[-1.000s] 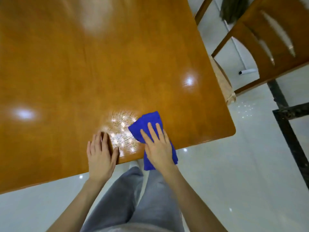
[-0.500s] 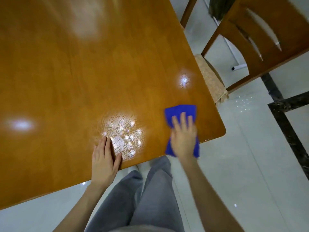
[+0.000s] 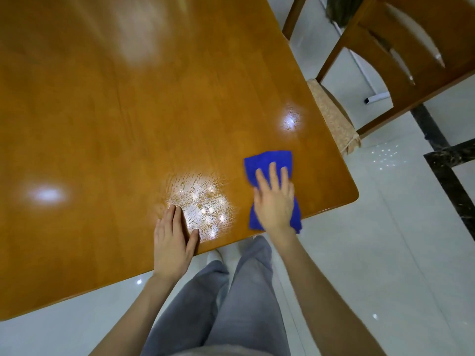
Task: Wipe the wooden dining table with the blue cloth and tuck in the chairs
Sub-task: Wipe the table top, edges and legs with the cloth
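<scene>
The glossy wooden table (image 3: 128, 119) fills most of the head view. A blue cloth (image 3: 270, 160) lies near its front right corner, with one end hanging over the near edge. My right hand (image 3: 275, 201) presses flat on the cloth with straight fingers. My left hand (image 3: 172, 240) rests flat on the table at the near edge, beside a streaky wet patch (image 3: 203, 199). A wooden chair (image 3: 401, 55) with a beige cushion (image 3: 331, 116) stands at the table's right side, pulled out from it.
A second chair's leg (image 3: 293, 16) shows at the far right edge of the table. White tiled floor (image 3: 385, 253) with a dark marble strip (image 3: 447, 170) lies to the right. My grey trousers (image 3: 218, 304) are close to the near edge.
My right hand slid the blue cloth to the right, from beside the wet patch toward the table's corner. My left hand stayed flat at the near edge.
</scene>
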